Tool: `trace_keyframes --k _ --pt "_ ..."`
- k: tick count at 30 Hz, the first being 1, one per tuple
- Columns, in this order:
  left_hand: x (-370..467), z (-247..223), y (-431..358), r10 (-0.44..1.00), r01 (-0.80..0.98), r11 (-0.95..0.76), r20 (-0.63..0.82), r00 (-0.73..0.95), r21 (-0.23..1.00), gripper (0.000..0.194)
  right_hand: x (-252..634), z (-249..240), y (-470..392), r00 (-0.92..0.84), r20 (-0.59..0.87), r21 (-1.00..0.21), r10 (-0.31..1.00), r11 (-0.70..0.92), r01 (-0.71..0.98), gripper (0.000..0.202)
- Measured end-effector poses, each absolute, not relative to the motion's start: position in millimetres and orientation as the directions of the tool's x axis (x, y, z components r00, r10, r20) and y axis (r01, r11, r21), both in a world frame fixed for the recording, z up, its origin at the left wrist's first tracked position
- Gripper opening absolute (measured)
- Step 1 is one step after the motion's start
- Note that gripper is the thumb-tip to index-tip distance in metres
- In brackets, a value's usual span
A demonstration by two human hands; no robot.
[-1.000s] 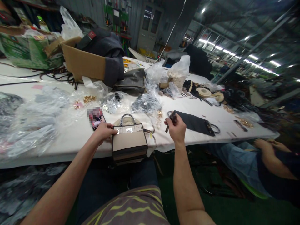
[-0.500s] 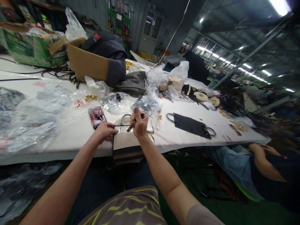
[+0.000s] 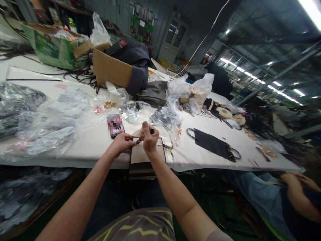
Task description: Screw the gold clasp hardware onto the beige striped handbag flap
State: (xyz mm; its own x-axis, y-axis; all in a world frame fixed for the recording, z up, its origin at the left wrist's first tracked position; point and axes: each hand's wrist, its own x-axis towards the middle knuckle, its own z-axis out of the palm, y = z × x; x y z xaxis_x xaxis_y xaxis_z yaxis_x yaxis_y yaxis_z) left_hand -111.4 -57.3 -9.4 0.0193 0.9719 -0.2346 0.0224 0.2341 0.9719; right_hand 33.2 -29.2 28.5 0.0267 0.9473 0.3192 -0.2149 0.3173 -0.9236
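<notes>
At the table's front edge lies a beige bag panel point(image 3: 140, 156) with a dark border, jutting out over my lap. My left hand point(image 3: 121, 144) pinches its upper left corner, beside a small metal fitting. My right hand point(image 3: 150, 140) is closed in a fist, thumb up, round a hand tool with a dark handle point(image 3: 151, 131). The tool's lower end is down at the panel's top edge near my left fingertips; its exact kind cannot be made out. A dark strap end point(image 3: 167, 146) shows at the panel's right corner. A pink patterned phone-like object point(image 3: 116, 129) lies behind my left hand.
To the right lies a black bag panel point(image 3: 210, 144) with handles. Clear plastic bags point(image 3: 57, 124) cover the left, gold fittings point(image 3: 109, 105) lie behind, and a cardboard box point(image 3: 111, 68) stands farther back. Another person's arm point(image 3: 297, 187) is at the far right.
The view has turned slightly left, so things appear shifted right. My left fingers have come closer to my right fist, and the tool's lower end meets the panel's top edge near them.
</notes>
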Motion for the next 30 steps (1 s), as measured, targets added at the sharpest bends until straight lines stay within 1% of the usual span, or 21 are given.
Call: trace_keyframes --k 2,4,6,9,12,15,19,22,26,30 --pt "-110 -11 -57 0.971 0.019 0.238 -0.239 0.012 0.971 0.034 34 31 -29 0.004 0.307 -0.923 0.952 0.298 -0.243 0.060" --pt "-109 -13 -58 0.979 0.046 0.204 -0.204 -0.002 0.978 0.033 34 32 -26 -0.033 0.280 -0.921 0.959 0.259 -0.292 0.058" --pt "-110 -16 -58 0.987 0.078 0.162 -0.163 -0.001 0.984 0.033 34 33 -22 -0.051 0.267 -0.920 0.962 0.240 -0.309 0.062" --pt "-111 -20 -60 0.993 0.109 0.113 -0.114 -0.001 0.988 0.035 31 32 -21 -0.038 0.274 -0.927 0.961 0.254 -0.277 0.071" --pt "-112 -24 -60 0.997 0.121 0.071 -0.071 -0.003 0.990 0.035 26 31 -22 -0.040 0.306 -0.929 0.951 0.289 -0.231 0.072" --pt "-111 -24 -61 0.994 0.087 0.101 -0.103 0.028 0.991 0.035 22 29 -24 -0.024 0.332 -0.924 0.943 0.320 -0.209 0.072" --pt "-111 -21 -63 0.987 0.039 0.151 -0.153 0.056 0.988 0.032 21 26 -24 0.014 0.316 -0.925 0.949 0.311 -0.220 0.073" --pt "-113 -19 -65 0.986 0.019 0.143 -0.144 0.088 0.990 0.031 23 24 -22 -0.005 0.328 -0.930 0.945 0.321 -0.180 0.072" --pt "-117 -14 -66 0.984 -0.026 0.118 -0.113 0.139 0.993 0.030 24 25 -20 -0.014 0.316 -0.935 0.949 0.309 -0.172 0.072" --pt "-115 -7 -67 0.984 -0.013 0.136 -0.133 0.118 0.991 0.030 24 29 -21 -0.024 0.318 -0.938 0.948 0.311 -0.151 0.074"
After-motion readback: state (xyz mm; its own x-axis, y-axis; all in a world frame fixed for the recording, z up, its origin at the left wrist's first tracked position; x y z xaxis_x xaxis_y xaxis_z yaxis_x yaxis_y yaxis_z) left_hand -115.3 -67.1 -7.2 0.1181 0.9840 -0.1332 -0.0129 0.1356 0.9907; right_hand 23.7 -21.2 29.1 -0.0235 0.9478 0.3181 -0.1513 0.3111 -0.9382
